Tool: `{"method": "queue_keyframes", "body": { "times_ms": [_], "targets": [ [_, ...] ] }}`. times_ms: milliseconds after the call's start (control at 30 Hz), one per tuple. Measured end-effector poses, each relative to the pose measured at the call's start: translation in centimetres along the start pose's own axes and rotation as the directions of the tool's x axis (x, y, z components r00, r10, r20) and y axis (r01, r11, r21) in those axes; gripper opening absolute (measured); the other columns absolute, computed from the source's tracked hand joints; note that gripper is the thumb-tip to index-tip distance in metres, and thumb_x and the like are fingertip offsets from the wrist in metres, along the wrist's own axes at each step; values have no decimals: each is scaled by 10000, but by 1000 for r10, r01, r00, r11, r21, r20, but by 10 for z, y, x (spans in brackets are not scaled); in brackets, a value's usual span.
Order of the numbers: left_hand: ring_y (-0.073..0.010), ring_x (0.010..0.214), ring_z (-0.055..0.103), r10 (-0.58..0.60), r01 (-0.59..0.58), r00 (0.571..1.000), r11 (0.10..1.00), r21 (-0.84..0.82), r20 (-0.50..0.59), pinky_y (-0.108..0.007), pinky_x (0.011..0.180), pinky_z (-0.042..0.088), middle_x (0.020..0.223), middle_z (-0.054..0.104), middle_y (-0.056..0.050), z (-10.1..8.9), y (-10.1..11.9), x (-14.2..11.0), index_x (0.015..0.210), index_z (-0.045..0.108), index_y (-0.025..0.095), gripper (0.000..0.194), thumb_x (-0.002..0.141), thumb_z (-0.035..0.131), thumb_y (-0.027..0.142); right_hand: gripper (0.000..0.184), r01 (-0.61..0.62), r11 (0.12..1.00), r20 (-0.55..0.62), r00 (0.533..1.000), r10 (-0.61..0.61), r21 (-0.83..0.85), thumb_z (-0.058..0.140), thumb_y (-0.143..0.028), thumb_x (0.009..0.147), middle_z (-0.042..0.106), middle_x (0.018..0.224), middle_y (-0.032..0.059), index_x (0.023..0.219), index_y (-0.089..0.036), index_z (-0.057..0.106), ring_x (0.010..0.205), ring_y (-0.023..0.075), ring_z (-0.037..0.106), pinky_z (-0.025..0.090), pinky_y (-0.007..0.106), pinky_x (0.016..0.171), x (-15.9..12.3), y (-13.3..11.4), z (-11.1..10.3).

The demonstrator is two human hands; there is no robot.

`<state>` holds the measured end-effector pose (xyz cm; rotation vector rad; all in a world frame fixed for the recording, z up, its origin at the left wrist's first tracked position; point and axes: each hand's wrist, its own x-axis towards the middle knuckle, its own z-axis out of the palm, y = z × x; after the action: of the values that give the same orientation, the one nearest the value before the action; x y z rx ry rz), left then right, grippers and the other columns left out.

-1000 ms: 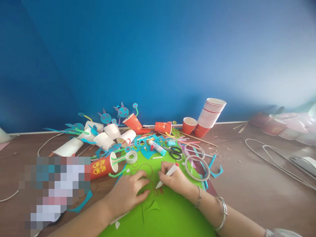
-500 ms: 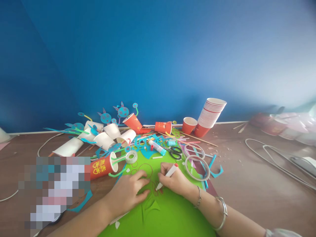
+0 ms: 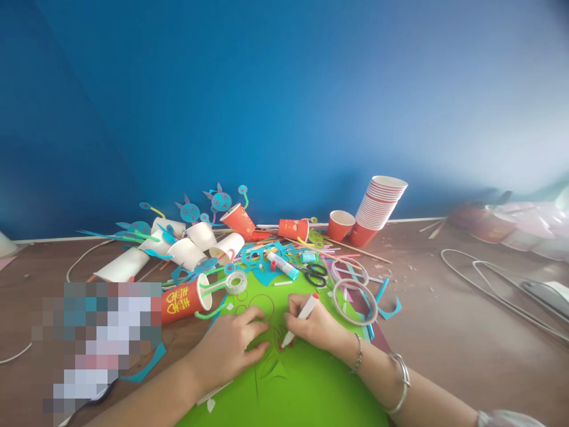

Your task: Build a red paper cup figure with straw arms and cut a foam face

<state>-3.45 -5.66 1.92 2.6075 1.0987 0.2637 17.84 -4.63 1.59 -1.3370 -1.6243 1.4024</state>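
Observation:
In my right hand [image 3: 313, 323] is a white marker [image 3: 306, 307] with a red end, its tip down on the green paper [image 3: 320, 385]. Red drawn lines show under the tip, and red circle outlines lie just above. My left hand [image 3: 242, 344] rests on the same sheet, left of the marker, with its fingers spread and nothing in them. Below the drawing, the sheet has a small cut-out gap. Beyond my hands lie a glue stick [image 3: 283, 265], black-handled scissors [image 3: 315, 275] and a small tape roll [image 3: 236, 283].
Two larger tape rolls [image 3: 355, 302] lie right of the paper. A red paper cup [image 3: 184, 300] lies on its side at left, near several white cups [image 3: 122, 265]. A tall cup stack [image 3: 377, 207] leans by the blue wall. A white cable [image 3: 498, 284] runs at right.
The marker tip has shifted very slightly over the red lines. My left hand keeps its place on the paper.

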Motion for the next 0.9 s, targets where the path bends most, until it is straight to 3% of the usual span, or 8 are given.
{"method": "queue_keyframes", "body": {
  "times_ms": [200, 433, 633, 900],
  "targets": [
    [-231, 900, 693, -6, 6, 1000, 1000, 3, 6, -340, 774, 538, 1188, 650, -54, -1, 0, 0, 1134, 668, 210, 267, 900, 563, 284, 207, 39, 997, -100, 994, -45, -59, 545, -186, 663, 432, 480, -75, 553, -221, 374, 463, 87, 480, 322, 180, 419, 1, -1, 0],
    [-219, 887, 696, 4, -3, 1000, 1000, 15, -9, -317, 767, 537, 1192, 655, -55, -1, 1, 0, 1128, 672, 216, 263, 894, 574, 286, 203, -2, 1000, -18, 1000, 1, -21, 538, -233, 682, 461, 464, -72, 580, -231, 362, 439, 117, 540, 335, 184, 386, 1, 0, 1],
    [-233, 899, 694, -8, 8, 1000, 1000, 20, 6, -345, 783, 544, 1193, 651, -53, -1, 1, 0, 1136, 671, 213, 270, 899, 564, 284, 222, 54, 995, -124, 990, -64, -80, 546, -186, 664, 391, 492, -75, 543, -219, 363, 491, 85, 371, 288, 202, 459, 3, 1, -1],
    [-232, 904, 692, -9, 9, 1000, 1000, 25, 12, -339, 773, 541, 1185, 652, -47, -1, 1, 0, 1141, 668, 217, 272, 900, 569, 294, 216, 40, 994, -120, 991, -52, -101, 541, -165, 650, 382, 482, -78, 538, -220, 365, 485, 85, 370, 280, 200, 454, 2, 1, 0]
  ]
}}
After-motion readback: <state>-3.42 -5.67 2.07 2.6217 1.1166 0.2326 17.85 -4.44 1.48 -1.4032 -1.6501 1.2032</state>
